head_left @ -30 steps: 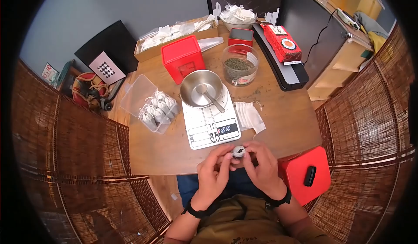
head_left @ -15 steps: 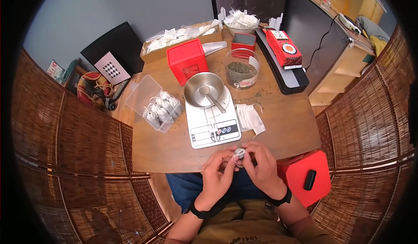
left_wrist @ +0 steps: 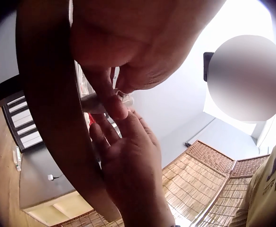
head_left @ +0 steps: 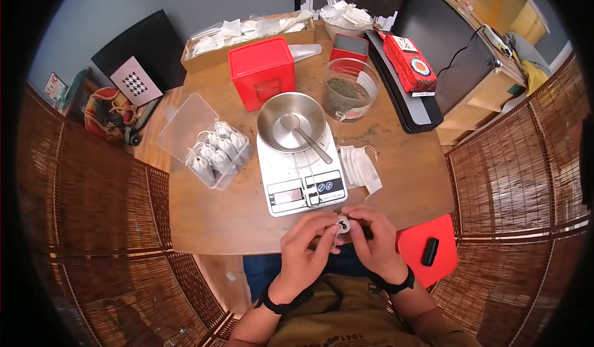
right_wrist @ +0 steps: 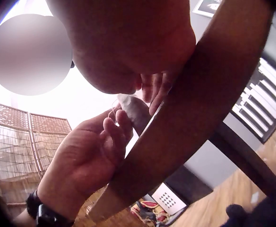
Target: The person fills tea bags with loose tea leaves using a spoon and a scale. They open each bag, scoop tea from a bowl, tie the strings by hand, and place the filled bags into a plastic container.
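Note:
Both hands meet at the table's front edge around a small white drawstring bag (head_left: 343, 224), its mouth facing up with something dark inside. My left hand (head_left: 306, 242) pinches one side of the rim, and my right hand (head_left: 375, 240) pinches the other. In the right wrist view the filled bag (right_wrist: 134, 112) bulges below the fingers, with a thin string looping beside it. Just beyond the hands stands a white kitchen scale (head_left: 272, 167) bearing a steel bowl (head_left: 278, 127) with a spoon (head_left: 312, 143) in it. Flat cloth bags (head_left: 359, 167) lie right of the scale.
A clear box (head_left: 232, 177) of filled bags sits left. Behind are a red tin (head_left: 261, 68), a tub of dried leaves (head_left: 349, 107), a carton of white packets (head_left: 185, 59) and a red package (head_left: 405, 62) on a black device. A red stool (head_left: 408, 242) stands at right.
Fingers of both hands have shifted slightly on the bag's rim. Its mouth looked narrower half a second ago and now shows the dark contents. The head view has tilted a little.

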Demonstrator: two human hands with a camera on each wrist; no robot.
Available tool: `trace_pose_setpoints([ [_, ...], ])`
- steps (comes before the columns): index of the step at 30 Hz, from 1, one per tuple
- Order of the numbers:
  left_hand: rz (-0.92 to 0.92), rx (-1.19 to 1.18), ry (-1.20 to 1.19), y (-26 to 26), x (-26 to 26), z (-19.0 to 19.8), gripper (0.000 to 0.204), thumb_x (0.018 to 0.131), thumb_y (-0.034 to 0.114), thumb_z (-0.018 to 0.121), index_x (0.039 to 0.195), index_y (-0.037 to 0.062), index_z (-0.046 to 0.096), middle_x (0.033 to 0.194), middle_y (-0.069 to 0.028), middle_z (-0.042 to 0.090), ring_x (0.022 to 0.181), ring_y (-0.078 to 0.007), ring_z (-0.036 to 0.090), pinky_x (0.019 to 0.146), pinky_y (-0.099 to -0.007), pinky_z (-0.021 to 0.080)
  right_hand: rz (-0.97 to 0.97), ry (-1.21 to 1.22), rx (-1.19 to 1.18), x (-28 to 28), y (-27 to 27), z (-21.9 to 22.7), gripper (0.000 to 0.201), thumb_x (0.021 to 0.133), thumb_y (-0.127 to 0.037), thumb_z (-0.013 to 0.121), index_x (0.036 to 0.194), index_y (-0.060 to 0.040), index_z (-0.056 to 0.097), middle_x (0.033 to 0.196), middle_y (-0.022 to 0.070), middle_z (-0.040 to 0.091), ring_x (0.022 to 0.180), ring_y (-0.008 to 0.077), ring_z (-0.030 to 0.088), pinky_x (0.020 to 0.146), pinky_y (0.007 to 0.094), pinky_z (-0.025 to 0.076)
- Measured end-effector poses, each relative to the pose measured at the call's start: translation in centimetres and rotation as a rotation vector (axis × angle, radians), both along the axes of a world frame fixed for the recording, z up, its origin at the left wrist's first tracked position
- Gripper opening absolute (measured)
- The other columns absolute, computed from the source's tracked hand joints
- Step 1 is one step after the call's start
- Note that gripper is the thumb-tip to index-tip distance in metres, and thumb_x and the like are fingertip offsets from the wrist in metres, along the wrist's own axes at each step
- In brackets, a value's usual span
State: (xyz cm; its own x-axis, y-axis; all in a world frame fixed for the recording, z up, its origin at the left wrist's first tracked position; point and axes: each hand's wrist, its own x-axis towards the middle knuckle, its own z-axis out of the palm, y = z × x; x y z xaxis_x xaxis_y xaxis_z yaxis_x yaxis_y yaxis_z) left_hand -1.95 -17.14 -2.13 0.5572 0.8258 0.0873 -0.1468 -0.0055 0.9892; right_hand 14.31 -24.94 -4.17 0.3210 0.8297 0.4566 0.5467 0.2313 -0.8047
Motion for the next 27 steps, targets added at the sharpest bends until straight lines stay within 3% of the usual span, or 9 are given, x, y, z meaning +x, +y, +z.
trace_pose_setpoints([
  [4, 0.064, 0.013, -0.050, -0.2, 0.1, -0.7, 0.016, 0.105, -0.009, 0.067, 0.120, -0.0091, 0.072, 0.128, -0.0205, 0.071, 0.090, -0.0206, 0.080, 0.067, -0.0288, 0.068, 0.027, 0.064, -0.004, -0.1, -0.4, 0.9, 0.022, 0.099, 0.008, 0.072, 0.119, 0.0035, 0.065, 0.125, 0.0222, 0.075, 0.103, 0.0335, 0.077, 0.082, 0.0370, 0.063],
  [8, 0.047, 0.108, -0.068, -0.2, 0.0, -1.3, 0.014, 0.106, -0.009, 0.065, 0.119, -0.0092, 0.071, 0.132, -0.0243, 0.071, 0.089, -0.0211, 0.080, 0.067, -0.0288, 0.068, 0.033, -0.054, -0.015, -0.3, 0.0, 1.4, 0.016, 0.099, 0.009, 0.070, 0.114, 0.0040, 0.067, 0.123, 0.0236, 0.077, 0.103, 0.0332, 0.078, 0.082, 0.0358, 0.063],
  [15, 0.079, -0.021, -0.130, -0.2, 0.2, -1.3, 0.010, 0.107, -0.010, 0.062, 0.114, -0.0090, 0.068, 0.134, -0.0257, 0.071, 0.090, -0.0218, 0.080, 0.066, -0.0288, 0.067, -0.060, 0.010, -0.030, -0.8, 0.1, 1.1, 0.012, 0.101, 0.010, 0.068, 0.111, 0.0037, 0.065, 0.122, 0.0236, 0.077, 0.106, 0.0342, 0.078, 0.091, 0.0393, 0.062],
  [18, 0.083, -0.047, -0.132, 0.0, -0.1, -1.5, 0.017, 0.106, -0.010, 0.062, 0.121, -0.0084, 0.071, 0.133, -0.0244, 0.072, 0.090, -0.0214, 0.080, 0.067, -0.0287, 0.068, -0.049, 0.069, -0.062, -0.9, -0.1, 0.7, 0.013, 0.101, 0.009, 0.069, 0.112, 0.0035, 0.065, 0.125, 0.0244, 0.076, 0.108, 0.0346, 0.078, 0.093, 0.0399, 0.062],
  [20, 0.036, -0.023, -0.079, 0.3, -0.5, -1.6, 0.033, 0.103, -0.009, 0.069, 0.136, -0.0063, 0.070, 0.137, -0.0212, 0.072, 0.095, -0.0190, 0.080, 0.071, -0.0275, 0.068, -0.023, 0.039, -0.074, -0.7, -0.2, 1.0, 0.015, 0.100, 0.008, 0.069, 0.114, 0.0037, 0.066, 0.126, 0.0248, 0.076, 0.110, 0.0348, 0.078, 0.094, 0.0402, 0.062],
  [23, -0.019, 0.083, -0.011, 0.6, -1.0, -1.7, 0.048, 0.099, -0.008, 0.076, 0.146, -0.0042, 0.067, 0.138, -0.0205, 0.072, 0.097, -0.0179, 0.081, 0.072, -0.0277, 0.066, 0.030, -0.010, -0.080, -0.4, -0.1, 1.1, 0.021, 0.099, 0.009, 0.071, 0.118, 0.0042, 0.067, 0.128, 0.0254, 0.075, 0.113, 0.0349, 0.077, 0.096, 0.0401, 0.062],
  [27, -0.044, 0.117, -0.006, 0.9, -1.0, -0.8, 0.052, 0.096, -0.004, 0.081, 0.146, -0.0037, 0.068, 0.138, -0.0215, 0.072, 0.098, -0.0189, 0.080, 0.074, -0.0293, 0.066, 0.065, -0.062, -0.097, -0.2, -0.1, 1.5, 0.030, 0.097, 0.009, 0.071, 0.126, 0.0054, 0.067, 0.131, 0.0254, 0.074, 0.118, 0.0343, 0.076, 0.095, 0.0395, 0.063],
])
